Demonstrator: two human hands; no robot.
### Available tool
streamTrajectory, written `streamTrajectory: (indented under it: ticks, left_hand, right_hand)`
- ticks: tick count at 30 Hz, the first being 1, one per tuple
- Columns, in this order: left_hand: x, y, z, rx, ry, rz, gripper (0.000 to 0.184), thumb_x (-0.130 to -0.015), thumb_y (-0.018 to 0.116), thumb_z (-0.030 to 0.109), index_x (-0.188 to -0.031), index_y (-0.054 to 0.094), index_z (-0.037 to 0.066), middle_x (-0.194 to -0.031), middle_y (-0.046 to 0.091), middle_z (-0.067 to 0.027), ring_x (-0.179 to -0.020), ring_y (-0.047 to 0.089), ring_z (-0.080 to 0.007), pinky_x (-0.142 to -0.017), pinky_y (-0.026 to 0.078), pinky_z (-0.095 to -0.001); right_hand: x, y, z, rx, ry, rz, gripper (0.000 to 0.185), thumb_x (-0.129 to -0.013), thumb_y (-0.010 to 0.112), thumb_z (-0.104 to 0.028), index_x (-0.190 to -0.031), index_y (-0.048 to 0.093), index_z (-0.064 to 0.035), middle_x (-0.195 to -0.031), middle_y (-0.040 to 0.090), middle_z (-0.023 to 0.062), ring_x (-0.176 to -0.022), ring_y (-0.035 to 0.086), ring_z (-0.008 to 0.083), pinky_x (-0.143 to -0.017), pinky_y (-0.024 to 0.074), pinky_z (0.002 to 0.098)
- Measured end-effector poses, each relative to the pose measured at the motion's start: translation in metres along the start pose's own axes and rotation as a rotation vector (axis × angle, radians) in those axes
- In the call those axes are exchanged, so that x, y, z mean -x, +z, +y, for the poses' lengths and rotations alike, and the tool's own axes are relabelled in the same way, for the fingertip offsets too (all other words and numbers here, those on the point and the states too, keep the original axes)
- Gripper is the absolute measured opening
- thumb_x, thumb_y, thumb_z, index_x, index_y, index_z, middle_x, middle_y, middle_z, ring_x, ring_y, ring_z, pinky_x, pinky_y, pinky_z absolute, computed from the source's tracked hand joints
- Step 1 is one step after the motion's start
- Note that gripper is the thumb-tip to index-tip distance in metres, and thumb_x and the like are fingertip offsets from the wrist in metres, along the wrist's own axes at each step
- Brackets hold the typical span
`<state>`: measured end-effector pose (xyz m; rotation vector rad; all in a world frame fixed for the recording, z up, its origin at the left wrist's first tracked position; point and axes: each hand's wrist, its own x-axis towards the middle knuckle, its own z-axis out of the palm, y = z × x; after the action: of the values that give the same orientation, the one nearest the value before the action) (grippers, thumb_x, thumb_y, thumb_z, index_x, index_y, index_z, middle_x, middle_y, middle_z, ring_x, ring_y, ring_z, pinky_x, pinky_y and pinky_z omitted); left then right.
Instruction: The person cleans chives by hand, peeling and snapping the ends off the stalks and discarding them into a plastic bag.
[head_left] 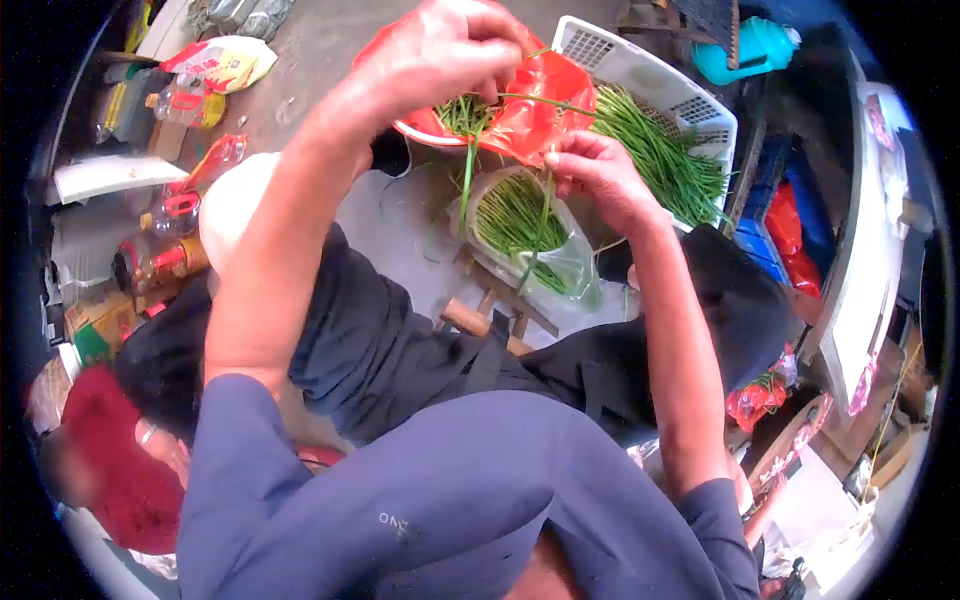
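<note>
Right hand [600, 172]: thumb and finger closed on a green stem [546, 210], which hangs over the clear bag [575, 262] of stalks. Left hand [455, 55]: fingers curled above the red bag [545, 110], grip can't be told. Red bag holds short green pieces; white basket [708, 112] beside it holds long green stalks [655, 150]. Floor [320, 45] is grey. Bottles [190, 105] line the left side; teal jug [745, 52] at upper right, blue crate [762, 240] below it. Another person [120, 465], dark red clothing, at lower left.
</note>
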<state>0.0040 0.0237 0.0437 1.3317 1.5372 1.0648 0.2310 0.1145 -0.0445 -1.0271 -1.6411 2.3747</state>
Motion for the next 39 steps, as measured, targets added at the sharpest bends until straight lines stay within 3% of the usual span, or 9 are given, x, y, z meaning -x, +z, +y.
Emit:
streamTrajectory:
  ticks: [4, 7, 13, 18, 29, 34, 36, 39]
  left_hand:
    - [0.017, 0.046, -0.018, 0.132, -0.246, -0.213, 0.022, -0.087, 0.060, 0.021, -0.099, 0.064, 0.003, -0.081, 0.064, -0.0010, -0.068, 0.060, -0.0081, -0.063, 0.049, -0.0226]
    - [0.020, 0.068, -0.023, 0.316, -0.280, -0.328, 0.027, -0.088, 0.062, 0.026, -0.103, 0.063, 0.003, -0.086, 0.064, -0.0009, -0.071, 0.061, -0.0069, -0.065, 0.048, -0.0209]
    - [0.014, 0.083, -0.032, 0.437, -0.386, -0.275, 0.021, -0.086, 0.063, 0.021, -0.098, 0.063, 0.004, -0.082, 0.067, -0.0023, -0.073, 0.062, -0.0089, -0.068, 0.050, -0.0219]
    - [0.011, 0.084, -0.042, 0.570, -0.418, -0.262, 0.018, -0.085, 0.060, 0.013, -0.100, 0.063, 0.004, -0.088, 0.067, -0.0045, -0.077, 0.063, -0.0108, -0.071, 0.051, -0.0236]
    - [0.010, 0.085, -0.048, 0.673, -0.473, -0.234, 0.015, -0.085, 0.065, 0.020, -0.093, 0.062, 0.007, -0.088, 0.067, -0.0036, -0.078, 0.062, -0.0100, -0.070, 0.050, -0.0245]
    - [0.011, 0.078, -0.045, 0.625, -0.455, -0.148, 0.013, -0.085, 0.065, 0.019, -0.089, 0.062, 0.008, -0.086, 0.066, -0.0030, -0.074, 0.061, -0.0085, -0.067, 0.049, -0.0234]
    - [0.009, 0.077, -0.050, 0.572, -0.460, -0.020, 0.012, -0.085, 0.065, 0.018, -0.089, 0.062, 0.007, -0.083, 0.066, -0.0026, -0.072, 0.061, -0.0085, -0.066, 0.048, -0.0229]
    - [0.009, 0.072, -0.055, 0.480, -0.425, -0.013, 0.013, -0.083, 0.066, 0.017, -0.088, 0.062, 0.006, -0.081, 0.066, -0.0023, -0.071, 0.061, -0.0090, -0.065, 0.048, -0.0226]
  right_hand:
    - [0.011, -0.001, -0.029, -0.076, -0.070, 0.051, 0.010, -0.082, 0.069, -0.014, -0.087, 0.064, -0.0061, -0.072, 0.061, -0.0009, -0.059, 0.054, 0.0068, -0.056, 0.0441, 0.0201]
    - [0.014, -0.004, -0.036, -0.064, -0.118, 0.116, 0.012, -0.081, 0.070, -0.015, -0.085, 0.063, -0.0056, -0.071, 0.061, 0.0001, -0.057, 0.055, 0.0072, -0.054, 0.0447, 0.0205]
    - [0.007, -0.006, -0.025, -0.138, -0.205, 0.219, 0.016, -0.081, 0.071, -0.017, -0.084, 0.063, -0.0038, -0.068, 0.060, 0.0011, -0.052, 0.055, 0.0077, -0.050, 0.0464, 0.0218]
    - [0.000, -0.004, -0.018, -0.261, -0.193, 0.260, 0.016, -0.082, 0.070, -0.017, -0.087, 0.063, -0.0034, -0.069, 0.061, 0.0004, -0.051, 0.054, 0.0076, -0.051, 0.0481, 0.0222]
    - [-0.001, 0.000, -0.017, -0.300, -0.219, 0.201, 0.019, -0.086, 0.066, -0.019, -0.092, 0.063, -0.0018, -0.072, 0.063, 0.0014, -0.054, 0.057, 0.0071, -0.052, 0.0481, 0.0221]
    - [0.004, 0.007, -0.020, -0.038, -0.193, 0.259, 0.023, -0.088, 0.064, -0.023, -0.092, 0.065, -0.0003, -0.074, 0.064, 0.0020, -0.058, 0.057, 0.0072, -0.056, 0.0473, 0.0230]
    - [0.006, 0.010, -0.018, 0.037, -0.202, 0.223, 0.023, -0.088, 0.063, -0.023, -0.094, 0.065, -0.0006, -0.077, 0.064, 0.0020, -0.060, 0.056, 0.0064, -0.058, 0.0469, 0.0218]
    - [0.006, 0.011, -0.014, 0.179, -0.243, 0.164, 0.020, -0.088, 0.063, -0.019, -0.094, 0.065, -0.0003, -0.077, 0.063, 0.0013, -0.063, 0.055, 0.0062, -0.059, 0.0456, 0.0204]
